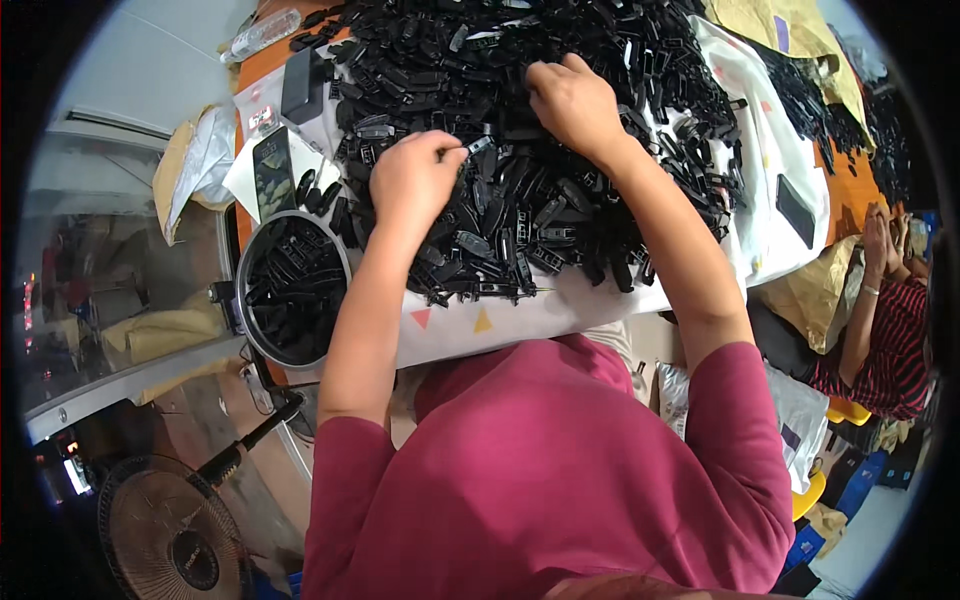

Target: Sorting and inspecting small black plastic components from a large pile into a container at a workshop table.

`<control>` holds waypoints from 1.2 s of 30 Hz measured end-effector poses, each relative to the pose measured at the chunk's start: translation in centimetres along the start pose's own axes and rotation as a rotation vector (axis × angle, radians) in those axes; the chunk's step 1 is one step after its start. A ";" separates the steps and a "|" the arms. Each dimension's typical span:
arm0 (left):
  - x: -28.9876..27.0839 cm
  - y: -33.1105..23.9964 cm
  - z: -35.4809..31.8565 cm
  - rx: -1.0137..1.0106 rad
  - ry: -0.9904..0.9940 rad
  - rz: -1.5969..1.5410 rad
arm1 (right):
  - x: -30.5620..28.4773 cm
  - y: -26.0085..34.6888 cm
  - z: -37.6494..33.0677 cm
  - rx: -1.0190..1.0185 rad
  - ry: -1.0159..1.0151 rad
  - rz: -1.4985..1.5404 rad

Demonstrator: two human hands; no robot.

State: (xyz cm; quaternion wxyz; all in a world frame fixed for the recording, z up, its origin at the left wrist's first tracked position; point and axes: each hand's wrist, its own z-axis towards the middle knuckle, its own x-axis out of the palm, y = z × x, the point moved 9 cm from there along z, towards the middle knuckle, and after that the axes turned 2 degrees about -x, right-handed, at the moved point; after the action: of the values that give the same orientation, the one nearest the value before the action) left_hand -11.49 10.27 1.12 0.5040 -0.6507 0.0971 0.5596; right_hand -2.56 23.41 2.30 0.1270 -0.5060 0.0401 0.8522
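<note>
A broad heap of small black plastic parts (480,240) covers the white cloth (560,312) on the table. My left hand (412,180) is over the left middle of the heap, thumb and fingers pinched on a small dark part (480,144) with a shiny pale face. Farther back and to the right, my right hand (580,108) is over the heap with its fingers curled down. Its fingertips are turned away from view, so what they hold, if anything, is hidden.
At the left stands a round bin (246,290) of black parts. Behind it lie a phone (272,175) and a dark flat box (303,85). A clear bottle (262,35) is far left, a fan (180,530) near left. Another dark phone (795,211) and a person (880,335) are at right.
</note>
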 end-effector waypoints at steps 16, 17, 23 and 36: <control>-0.7 -7.0 -2.4 0.086 0.119 -0.982 | -4.4 2.3 -8.1 1.004 -0.343 2.215; -0.7 -7.1 -2.8 0.105 0.132 -0.995 | -4.6 2.6 -8.2 0.959 -0.316 2.160; -1.8 -7.6 -3.9 0.247 0.109 -0.931 | -6.0 3.9 -8.9 0.946 -0.244 1.877; -3.6 -8.5 -5.3 0.350 0.065 -0.737 | -6.4 2.5 -10.1 1.074 -0.088 1.763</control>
State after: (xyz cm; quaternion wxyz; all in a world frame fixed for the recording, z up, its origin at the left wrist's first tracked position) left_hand -3.53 8.66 8.02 0.7706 -0.5637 -0.0331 0.2956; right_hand 8.29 17.93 2.85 -0.3321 -0.1420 0.7671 0.5302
